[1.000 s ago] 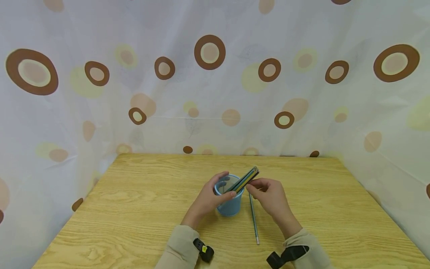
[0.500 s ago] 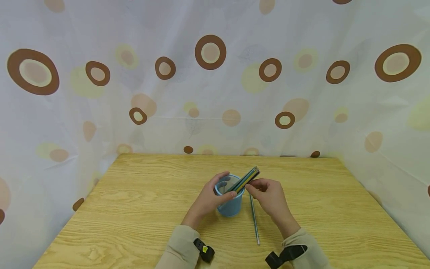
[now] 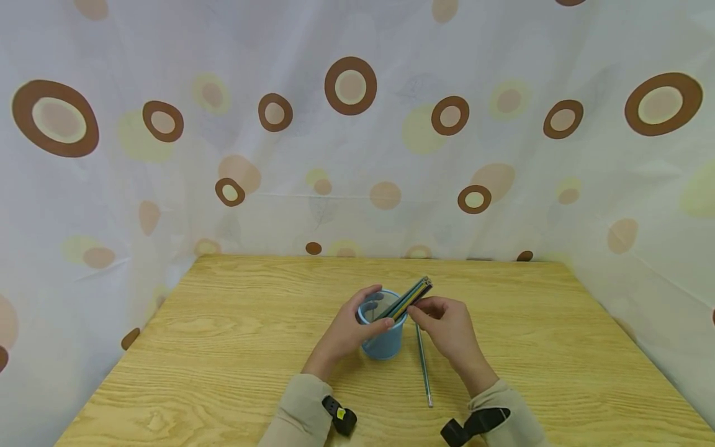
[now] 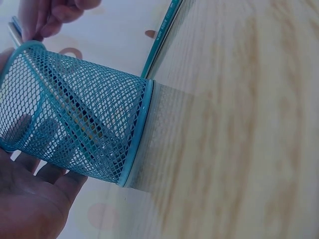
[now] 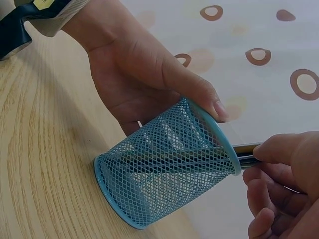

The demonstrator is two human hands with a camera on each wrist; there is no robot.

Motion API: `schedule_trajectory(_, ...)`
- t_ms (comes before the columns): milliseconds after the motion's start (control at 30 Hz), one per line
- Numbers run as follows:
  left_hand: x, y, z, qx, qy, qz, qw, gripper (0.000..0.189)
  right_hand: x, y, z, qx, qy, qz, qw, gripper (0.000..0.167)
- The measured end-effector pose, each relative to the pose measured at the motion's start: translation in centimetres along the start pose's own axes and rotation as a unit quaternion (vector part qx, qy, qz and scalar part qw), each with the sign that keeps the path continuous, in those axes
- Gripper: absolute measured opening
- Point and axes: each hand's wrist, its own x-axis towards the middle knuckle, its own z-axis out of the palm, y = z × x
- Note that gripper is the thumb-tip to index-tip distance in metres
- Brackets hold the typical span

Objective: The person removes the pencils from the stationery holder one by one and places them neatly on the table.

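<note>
A blue mesh pen holder (image 3: 383, 345) stands on the wooden table, its weave and rim plain in both wrist views. My left hand (image 3: 345, 332) grips it from the left, thumb at the rim and fingers round the far side. Several pencils (image 3: 412, 299), teal, yellow and dark, lean in the holder towards the right, their ends above the rim. With thumb and fingers my right hand (image 3: 449, 326) pinches pencils (image 5: 246, 155) just beyond the rim; how many it holds is hidden. One more teal pencil (image 3: 424, 372) lies on the table, right of the holder, its upper end behind the right hand.
The wooden table (image 3: 223, 347) reaches back to a white curtain (image 3: 357, 155) with brown and beige circles, which also hangs on both sides. Each wrist carries a black strapped camera, such as the left one (image 3: 342, 419).
Both hands keep their hold with hardly any motion. The pencils, the pen holder and the loose pencil stay in nearly the same places.
</note>
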Motion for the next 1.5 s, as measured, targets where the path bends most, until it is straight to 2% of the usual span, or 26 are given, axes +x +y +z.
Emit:
schedule_trajectory(500, 0.1, -0.3, 0.0, 0.006, 0.002, -0.001, 1.0000, 0.066, 0.0, -0.6, -0.8, 0.012, 0.007, -0.005, 0.9999, 0.021)
schedule_trajectory(733, 0.0, 0.0, -0.1, 0.005, 0.001, -0.008, 1.0000, 0.068, 0.0, -0.8, -1.2, 0.023, 0.016, -0.012, 0.9995, 0.026)
schedule_trajectory(933, -0.1, 0.1, 0.0, 0.002, -0.001, -0.008, 1.0000, 0.067, 0.0, -0.8, -1.6, 0.039, 0.025, -0.034, 0.9984, 0.026)
schedule_trajectory(1133, -0.2, 0.8, 0.0, -0.006, -0.003, -0.023, 0.9997, 0.069, -0.1, -1.4, -2.1, 0.045, 0.024, -0.048, 0.9975, 0.024)
schedule_trajectory(1300, 0.1, 0.0, 0.0, -0.006, -0.002, -0.022, 0.9997, 0.070, 0.1, -1.0, -2.5, 0.044, 0.031, -0.059, 0.9968, 0.027)
schedule_trajectory(1500, 0.1, 0.0, 0.0, 0.000, 0.000, -0.018, 0.9998, 0.069, 0.1, -1.3, -3.0, 0.037, 0.044, -0.069, 0.9959, 0.027)
